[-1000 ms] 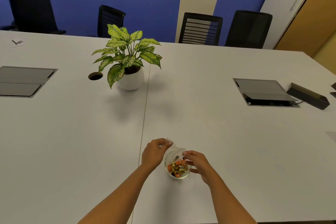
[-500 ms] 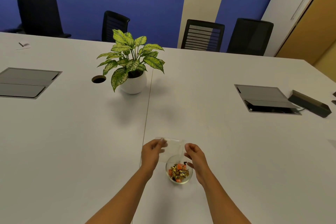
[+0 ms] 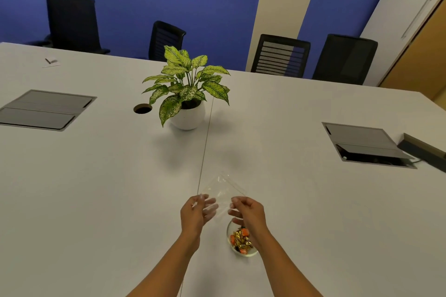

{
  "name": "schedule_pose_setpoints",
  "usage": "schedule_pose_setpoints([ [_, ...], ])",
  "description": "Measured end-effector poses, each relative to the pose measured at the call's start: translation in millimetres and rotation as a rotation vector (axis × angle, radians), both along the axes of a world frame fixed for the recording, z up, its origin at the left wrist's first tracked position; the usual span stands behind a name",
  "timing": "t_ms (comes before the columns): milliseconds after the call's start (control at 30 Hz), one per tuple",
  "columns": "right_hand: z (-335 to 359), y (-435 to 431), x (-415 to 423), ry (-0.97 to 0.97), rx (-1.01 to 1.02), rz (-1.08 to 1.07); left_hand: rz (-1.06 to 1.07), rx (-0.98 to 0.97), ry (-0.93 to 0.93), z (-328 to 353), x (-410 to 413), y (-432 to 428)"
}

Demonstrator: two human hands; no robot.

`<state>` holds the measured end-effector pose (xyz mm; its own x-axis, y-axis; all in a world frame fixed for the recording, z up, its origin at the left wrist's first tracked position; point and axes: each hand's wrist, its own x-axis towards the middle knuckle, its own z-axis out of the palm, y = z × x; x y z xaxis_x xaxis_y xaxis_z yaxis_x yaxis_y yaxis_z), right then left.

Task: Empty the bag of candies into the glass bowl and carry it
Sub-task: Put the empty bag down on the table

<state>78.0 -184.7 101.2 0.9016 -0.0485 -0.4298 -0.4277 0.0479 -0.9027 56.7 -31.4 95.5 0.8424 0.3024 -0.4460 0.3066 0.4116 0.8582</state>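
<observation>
From the head camera, the person's left hand (image 3: 196,212) and right hand (image 3: 248,211) were raised side by side above the near part of the white conference table (image 3: 96,188), sharing a clear, empty-looking plastic bag (image 3: 223,191). The left fingers (image 3: 209,207) lay loosely spread behind the film, showing through it, with the thumb against the bag's near side; the right fingers (image 3: 235,199) were curled together, pinching the bag's right edge. The bag tilted up and away from the hands. The small round glass bowl (image 3: 242,252) stood on the table just below the right wrist, partly hidden by it, holding gold and orange wrapped candies (image 3: 240,240). Farther back, near the table's centre seam, stood a green leafy plant in a round white pot (image 3: 188,118).
</observation>
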Motion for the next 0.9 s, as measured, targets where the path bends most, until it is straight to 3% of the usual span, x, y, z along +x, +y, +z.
schedule_pose_setpoints([
  [133, -3, 9, 12, -0.041, -0.07, -0.07, -0.023, 0.21, 0.023, -16, -6, 11],
  [233, -13, 12, 14, -0.028, -0.131, 0.034, -0.07, 0.325, 0.08, -30, -13, 21],
  [367, -33, 8, 7, -0.031, -0.302, 0.171, -0.046, 0.351, 0.197, -54, -28, 35],
  [700, -65, 3, -14, -0.033, -0.443, 0.37, -0.082, 0.328, 0.437, -104, -58, 41],
  [800, -69, -3, -17, -0.04, -0.462, 0.346, -0.209, 0.484, 0.544, -108, -58, 39],
  [900, -68, -14, -22, -0.097, -0.466, 0.293, -0.25, 0.762, 0.668, -104, -58, 33],
])
